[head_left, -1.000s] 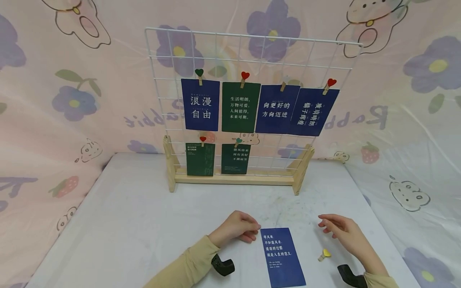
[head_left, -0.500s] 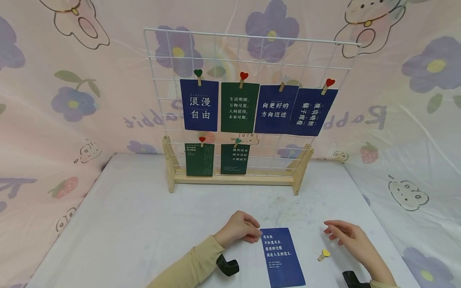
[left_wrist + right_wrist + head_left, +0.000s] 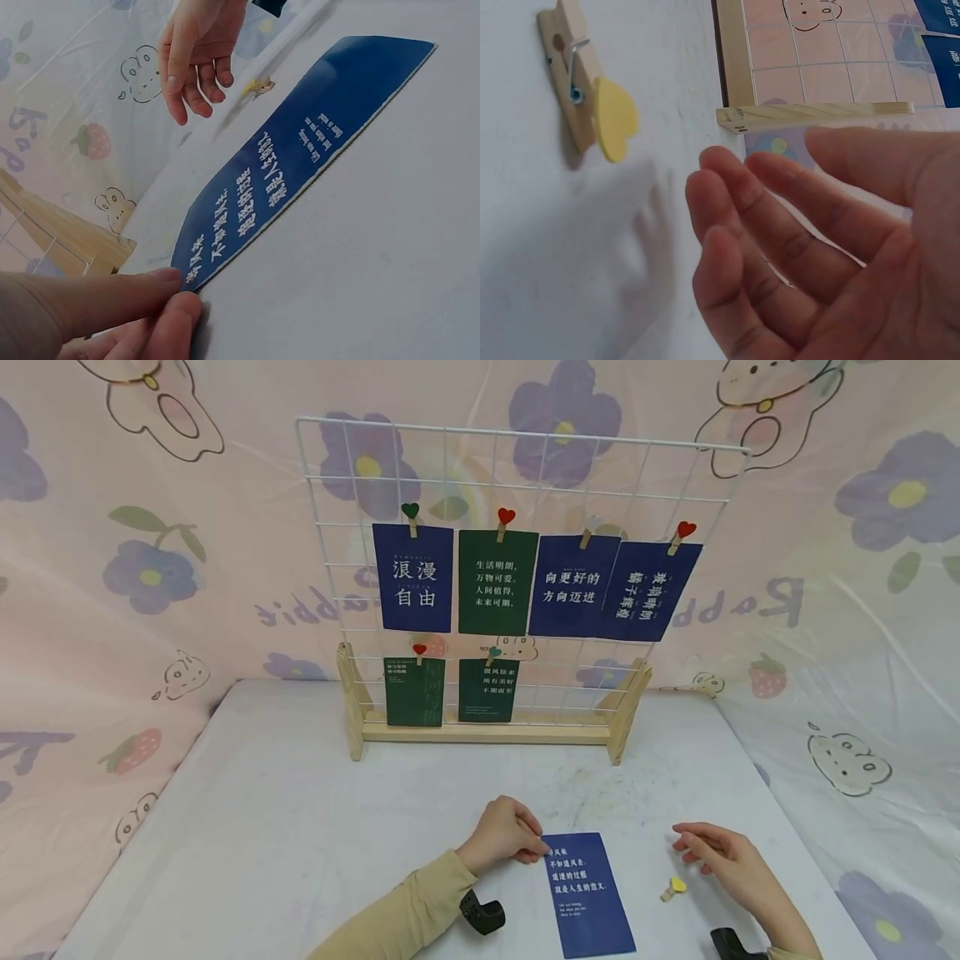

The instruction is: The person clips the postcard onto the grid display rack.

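A blue card (image 3: 590, 902) with white writing lies on the white table in front of the rack. My left hand (image 3: 504, 833) pinches its upper left corner; in the left wrist view the thumb (image 3: 161, 277) is on top and a fingertip at the edge below. To the card's right lies a small wooden clothespin (image 3: 570, 75) with a yellow heart (image 3: 616, 120). My right hand (image 3: 723, 860) hovers just beyond and right of this clothespin, fingers loosely bent, holding nothing.
A white wire grid (image 3: 480, 481) stands on a wooden base (image 3: 487, 734) at the back. Blue and green cards hang from it in two rows, such as a green card (image 3: 498, 589) under a red heart clothespin (image 3: 506, 518). Patterned cloth (image 3: 247, 527) encloses the table.
My left hand has shifted slightly right, its fingertips now over the blue card's corner. My right hand has moved a little right and nearer to me.
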Available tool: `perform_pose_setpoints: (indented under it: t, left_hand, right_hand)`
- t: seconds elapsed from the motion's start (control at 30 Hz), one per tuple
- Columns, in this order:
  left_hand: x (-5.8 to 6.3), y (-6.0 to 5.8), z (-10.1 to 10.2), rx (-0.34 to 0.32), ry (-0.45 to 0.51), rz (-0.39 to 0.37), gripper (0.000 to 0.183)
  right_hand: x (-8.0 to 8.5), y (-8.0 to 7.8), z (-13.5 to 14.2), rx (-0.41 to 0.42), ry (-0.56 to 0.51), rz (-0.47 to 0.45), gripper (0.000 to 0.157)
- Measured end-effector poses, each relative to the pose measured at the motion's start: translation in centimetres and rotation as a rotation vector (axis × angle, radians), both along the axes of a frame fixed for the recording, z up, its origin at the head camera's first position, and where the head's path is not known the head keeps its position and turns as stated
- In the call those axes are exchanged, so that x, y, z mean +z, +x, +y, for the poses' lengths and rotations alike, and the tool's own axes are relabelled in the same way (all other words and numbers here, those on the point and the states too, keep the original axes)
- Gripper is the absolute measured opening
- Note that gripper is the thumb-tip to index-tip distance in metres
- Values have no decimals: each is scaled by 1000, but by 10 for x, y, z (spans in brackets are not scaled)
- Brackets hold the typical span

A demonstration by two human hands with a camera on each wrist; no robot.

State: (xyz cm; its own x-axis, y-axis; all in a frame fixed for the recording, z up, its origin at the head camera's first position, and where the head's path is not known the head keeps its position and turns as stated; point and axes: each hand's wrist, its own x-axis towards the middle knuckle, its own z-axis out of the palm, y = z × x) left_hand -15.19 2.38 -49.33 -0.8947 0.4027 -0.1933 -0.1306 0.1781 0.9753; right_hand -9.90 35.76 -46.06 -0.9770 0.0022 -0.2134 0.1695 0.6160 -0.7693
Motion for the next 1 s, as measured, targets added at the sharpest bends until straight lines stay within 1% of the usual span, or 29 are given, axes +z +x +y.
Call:
perform_pose_setpoints:
  t: [0.27, 0.47, 0.6, 0.8, 0.87, 1.0]
  left_hand:
    - [-3, -1, 3, 14, -21, 37, 17]
    - [-4, -1, 5, 31, -37, 35, 18]
    - [-2, -2, 5, 27, -41, 35, 18]
    - [3, -4, -2, 23, -52, 61, 16]
    - [5, -5, -5, 26, -57, 75, 16]
    - [7, -7, -10, 27, -90, 110, 15]
  right_hand:
    - [-2, 0, -1, -5, 1, -2, 43]
    - [-2, 2, 1, -7, -8, 11, 44]
    - [-1, 4, 4, -16, 3, 15, 44]
    - [1, 6, 8, -43, 39, -26, 47]
    - [2, 7, 10, -39, 43, -40, 47]
    - [2, 9, 13, -31, 9, -81, 45]
